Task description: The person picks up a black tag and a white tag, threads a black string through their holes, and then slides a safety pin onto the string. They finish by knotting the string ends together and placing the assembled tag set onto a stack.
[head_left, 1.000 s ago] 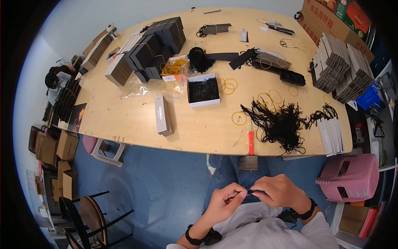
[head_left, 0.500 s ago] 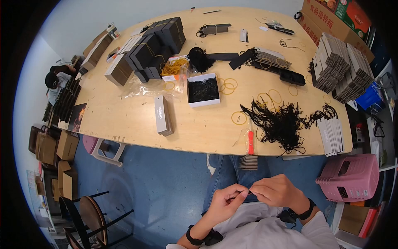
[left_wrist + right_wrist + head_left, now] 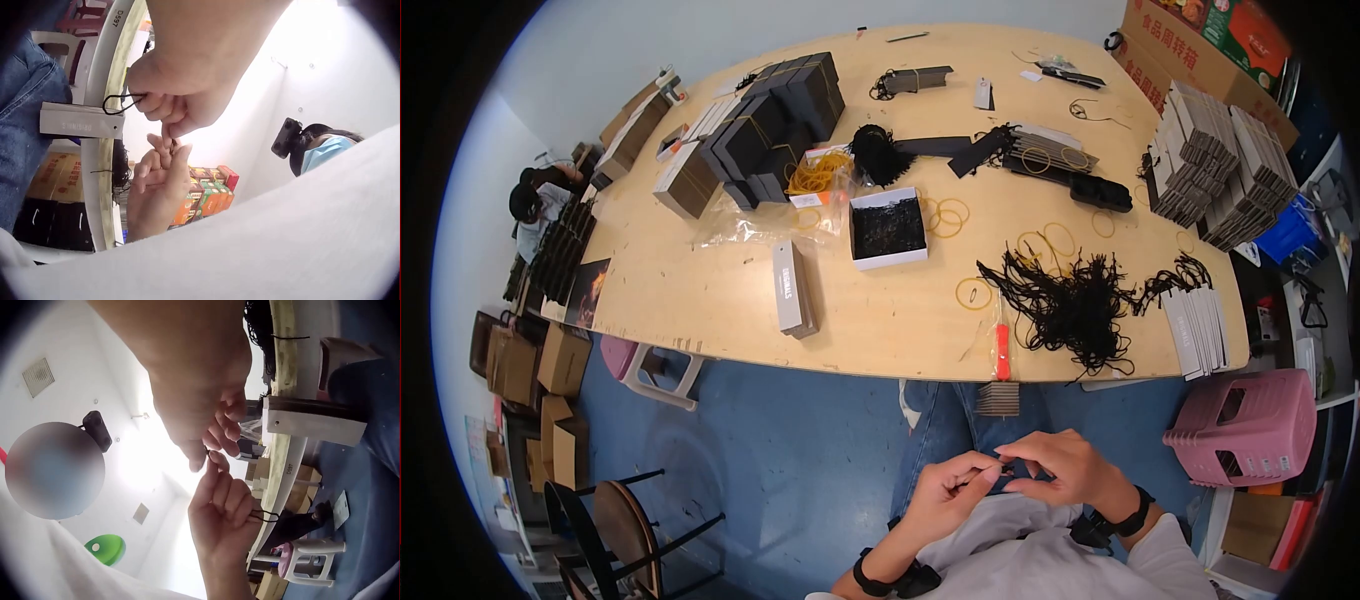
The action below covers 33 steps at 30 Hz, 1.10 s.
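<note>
My left hand [image 3: 950,492] is raised above the lap, pinching a black cord [image 3: 122,100] between thumb and forefinger. A loop of the cord sticks out from the curled fingers at the back of the hand. Opposite it is my right hand [image 3: 1068,465], its thumb and forefinger spread apart around the dark cord end, fingertips right at the left hand's. The short end is mostly hidden by fingers. Beyond the hands, at the table edge, is a stack of grey tags [image 3: 998,398] printed ORIGINALS.
On the table [image 3: 700,250] lie a heap of black cords [image 3: 1085,310], corded tags [image 3: 1195,330], a white box of small black pieces [image 3: 888,228], yellow rubber bands [image 3: 820,172] and an upright tag stack [image 3: 793,290]. A pink stool [image 3: 1240,435] stands at the right.
My right thumb and forefinger have parted from their pinch at the cord. The left hand keeps its hold in about the same place. The head view has tilted slightly.
</note>
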Motion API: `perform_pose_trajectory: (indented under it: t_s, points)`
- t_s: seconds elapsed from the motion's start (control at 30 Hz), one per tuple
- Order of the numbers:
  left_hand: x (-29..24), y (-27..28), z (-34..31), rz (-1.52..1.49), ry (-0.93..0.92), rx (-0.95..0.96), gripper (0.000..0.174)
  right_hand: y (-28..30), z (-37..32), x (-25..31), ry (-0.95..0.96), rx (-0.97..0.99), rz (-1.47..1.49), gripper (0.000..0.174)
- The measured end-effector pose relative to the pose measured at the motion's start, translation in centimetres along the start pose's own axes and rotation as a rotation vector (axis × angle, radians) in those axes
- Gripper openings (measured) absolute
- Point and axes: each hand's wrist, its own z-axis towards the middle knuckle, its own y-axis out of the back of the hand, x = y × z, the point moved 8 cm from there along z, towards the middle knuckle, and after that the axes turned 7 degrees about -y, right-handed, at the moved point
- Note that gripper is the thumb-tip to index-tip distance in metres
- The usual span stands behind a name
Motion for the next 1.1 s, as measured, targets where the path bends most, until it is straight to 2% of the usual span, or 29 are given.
perform_pose_trajectory:
  t_s: [0.07,0.2,0.3,0.47,0.7,0.77,0.8,0.87,0.9,0.97,1.0,1.1]
  points:
    - [0.0,-0.4,0.1,0.018,-0.012,0.02,0.011,-0.3,-0.1,0.3,0.09,-0.023,-0.026,0.029]
    - [0.6,-0.6,0.3,0.022,0.034,-0.006,0.008,-0.2,-0.8,-0.6,0.147,-0.084,-0.074,0.024]
    - [1.2,0.0,0.1,-0.025,0.089,-0.056,0.01,-0.2,-0.7,-0.8,0.095,0.008,-0.154,0.017]
    - [1.8,-0.7,-0.5,-0.022,0.097,0.063,0.015,-1.1,-2.1,-1.4,0.08,0.185,-0.188,0.01]
    - [2.5,-1.2,-1.5,-0.032,0.052,0.173,0.017,-0.6,-4.0,-0.8,0.063,0.227,-0.206,0.009]
    - [1.3,-1.3,-0.6,0.391,0.012,0.215,0.01,-0.2,-4.4,-2.2,-0.032,0.163,-0.221,0.007]
    - [1.5,-1.2,-0.4,0.392,0.012,0.216,0.01,-0.1,-4.7,-2.4,-0.032,0.162,-0.221,0.007]
    - [0.5,-0.6,0.4,0.656,-0.239,0.119,0.008,1.3,-4.9,-4.1,-0.197,0.05,-0.18,0.006]
    - [0.5,0.2,0.6,0.613,-0.192,0.057,0.009,1.6,-5.2,-4.3,-0.195,0.048,-0.183,0.006]
    - [1.2,0.8,1.0,0.551,-0.182,0.013,0.008,3.5,-6.0,-6.0,-0.37,-0.108,-0.08,0.004]
    - [1.5,1.2,1.1,0.487,-0.165,-0.032,0.008,3.7,-6.2,-6.1,-0.37,-0.112,-0.081,0.004]
    - [0.6,0.8,1.5,0.546,-0.198,-0.089,0.009,4.8,-7.2,-6.9,-0.429,-0.206,-0.005,0.004]
